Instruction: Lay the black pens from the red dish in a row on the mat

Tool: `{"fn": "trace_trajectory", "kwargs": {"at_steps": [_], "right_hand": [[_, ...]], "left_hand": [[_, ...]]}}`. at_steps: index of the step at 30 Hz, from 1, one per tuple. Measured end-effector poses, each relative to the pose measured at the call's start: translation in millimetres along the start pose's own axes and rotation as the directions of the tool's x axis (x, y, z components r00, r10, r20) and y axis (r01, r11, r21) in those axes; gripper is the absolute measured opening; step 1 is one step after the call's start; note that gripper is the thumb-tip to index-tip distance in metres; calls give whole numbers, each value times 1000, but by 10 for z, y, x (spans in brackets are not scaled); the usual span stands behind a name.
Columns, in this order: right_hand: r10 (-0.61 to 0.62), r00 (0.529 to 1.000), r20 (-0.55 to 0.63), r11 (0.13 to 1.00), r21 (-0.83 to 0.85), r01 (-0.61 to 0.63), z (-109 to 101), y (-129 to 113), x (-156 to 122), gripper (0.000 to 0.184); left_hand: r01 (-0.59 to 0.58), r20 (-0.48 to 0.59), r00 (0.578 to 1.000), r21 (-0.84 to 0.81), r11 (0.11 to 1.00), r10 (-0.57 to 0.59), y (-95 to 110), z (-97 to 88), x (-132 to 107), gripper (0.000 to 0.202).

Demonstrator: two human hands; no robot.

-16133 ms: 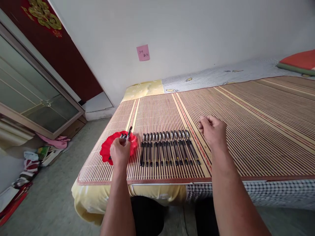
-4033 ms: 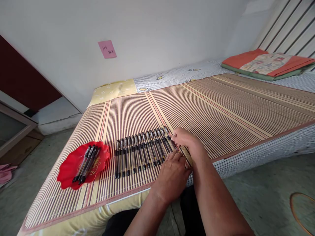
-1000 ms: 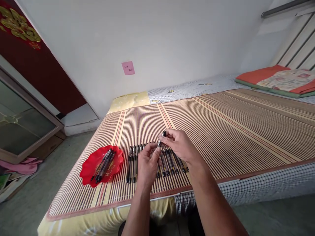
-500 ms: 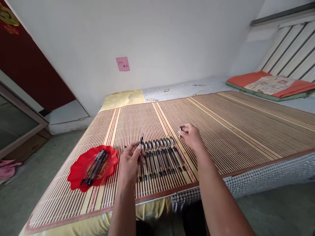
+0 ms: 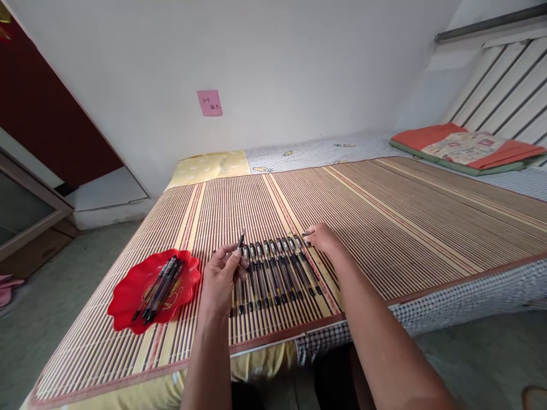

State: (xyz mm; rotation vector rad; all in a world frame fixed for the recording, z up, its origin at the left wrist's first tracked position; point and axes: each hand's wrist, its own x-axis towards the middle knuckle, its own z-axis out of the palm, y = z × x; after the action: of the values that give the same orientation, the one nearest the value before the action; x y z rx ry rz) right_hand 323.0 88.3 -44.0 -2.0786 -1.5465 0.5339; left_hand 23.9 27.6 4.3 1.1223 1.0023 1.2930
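Closest in, two dark-clothed knees (image 5: 335, 373) sit below the edge of the bed (image 5: 461, 319), and past that edge a striped mat (image 5: 384, 228) spreads out. On it, over to the left, a red wavy-rimmed plate (image 5: 122, 293) carries a few pens (image 5: 160, 290) in a bundle, with a gold design partly showing beneath them.

Now the left hand (image 5: 222, 273), just right of the plate: fingers pinched round an uncapped pen (image 5: 241, 239), its bare tip up and leaning slightly right. It covers the left end of a neat row of pens (image 5: 282, 267), caps pointing away, pale labels too small to read. And at the far right end of that row, the right hand (image 5: 322, 238), fingertips closed round a small dark cap (image 5: 307, 234), right beside the last pen!

Farther back, a folded quilt (image 5: 465, 149); and up on the wall (image 5: 299, 68), a pink note (image 5: 209, 103): handwritten, first line apparently "304", the second unreadable.
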Motion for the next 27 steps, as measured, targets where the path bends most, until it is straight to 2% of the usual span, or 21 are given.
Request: {"fn": "trace_trajectory", "kwargs": {"at_steps": [13, 27], "right_hand": [[53, 999, 11, 996, 66, -54, 41, -32, -82, 23], [30, 1000, 2, 995, 99, -30, 41, -36, -87, 24]], "left_hand": [[51, 21, 998, 28, 998, -52, -35, 70, 11, 38], [80, 42, 996, 10, 997, -81, -29, 140, 10, 43]]}}
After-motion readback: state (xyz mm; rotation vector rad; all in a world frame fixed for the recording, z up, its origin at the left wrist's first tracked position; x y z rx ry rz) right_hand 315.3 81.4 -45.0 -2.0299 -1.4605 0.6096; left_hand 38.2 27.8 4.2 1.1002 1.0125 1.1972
